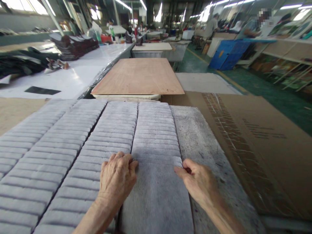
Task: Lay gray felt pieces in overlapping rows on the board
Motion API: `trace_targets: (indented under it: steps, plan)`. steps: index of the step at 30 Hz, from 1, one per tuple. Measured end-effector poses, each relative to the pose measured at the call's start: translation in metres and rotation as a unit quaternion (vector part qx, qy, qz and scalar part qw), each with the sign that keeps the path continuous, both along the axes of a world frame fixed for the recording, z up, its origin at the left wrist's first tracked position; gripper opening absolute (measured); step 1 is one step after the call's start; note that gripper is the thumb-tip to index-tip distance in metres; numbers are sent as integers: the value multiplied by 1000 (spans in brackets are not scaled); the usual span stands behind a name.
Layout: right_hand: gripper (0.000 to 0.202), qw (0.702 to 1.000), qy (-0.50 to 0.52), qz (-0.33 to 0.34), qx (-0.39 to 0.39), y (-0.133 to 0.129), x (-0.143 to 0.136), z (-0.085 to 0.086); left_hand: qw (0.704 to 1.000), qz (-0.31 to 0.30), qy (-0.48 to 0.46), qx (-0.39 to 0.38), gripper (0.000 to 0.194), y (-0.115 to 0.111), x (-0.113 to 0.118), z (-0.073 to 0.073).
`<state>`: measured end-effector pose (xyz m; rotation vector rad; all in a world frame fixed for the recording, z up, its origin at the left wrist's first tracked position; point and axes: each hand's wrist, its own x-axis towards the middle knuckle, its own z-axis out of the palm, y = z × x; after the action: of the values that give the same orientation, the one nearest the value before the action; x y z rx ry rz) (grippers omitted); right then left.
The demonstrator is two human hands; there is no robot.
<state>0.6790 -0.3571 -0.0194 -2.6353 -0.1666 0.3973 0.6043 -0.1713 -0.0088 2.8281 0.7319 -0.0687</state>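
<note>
Grey felt-like pieces [156, 130] overlap like shingles in several long columns on the work surface. Nearest me in the right-hand column, one wide grey piece [156, 198] lies mostly exposed. My left hand [118, 177] is closed at the left side of this column, thumb and fingers pinching at the edge of a piece. Opposite it, my right hand [198, 180] pinches the column's right edge between thumb and index finger. Both hands are level with the lowest overlapping edge. Exactly which layer lies between the fingers is partly hidden.
Right of the columns lie a stained grey board [207, 146] and a taped cardboard sheet [275, 136]. A plywood board [141, 76] sits ahead. On the left, a white table [80, 68] carries stacked dark pieces [73, 47]. People work farther back near a blue box [227, 53].
</note>
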Motion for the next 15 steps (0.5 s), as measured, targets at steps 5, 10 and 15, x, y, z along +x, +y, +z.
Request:
trace_targets:
  steps: [5,10,15]
  plan:
    - [27,998,-43,19,-48,1,-8,0,1000,-11,10,25,23,-3,-1,2]
    - [24,965,-236,111,-37,-1,-7,1,996,-22,-32,77,21,0,1,5]
    - [43,968,-161,187,40,-6,20,2,992,-120,-49,7,30,15,11,7]
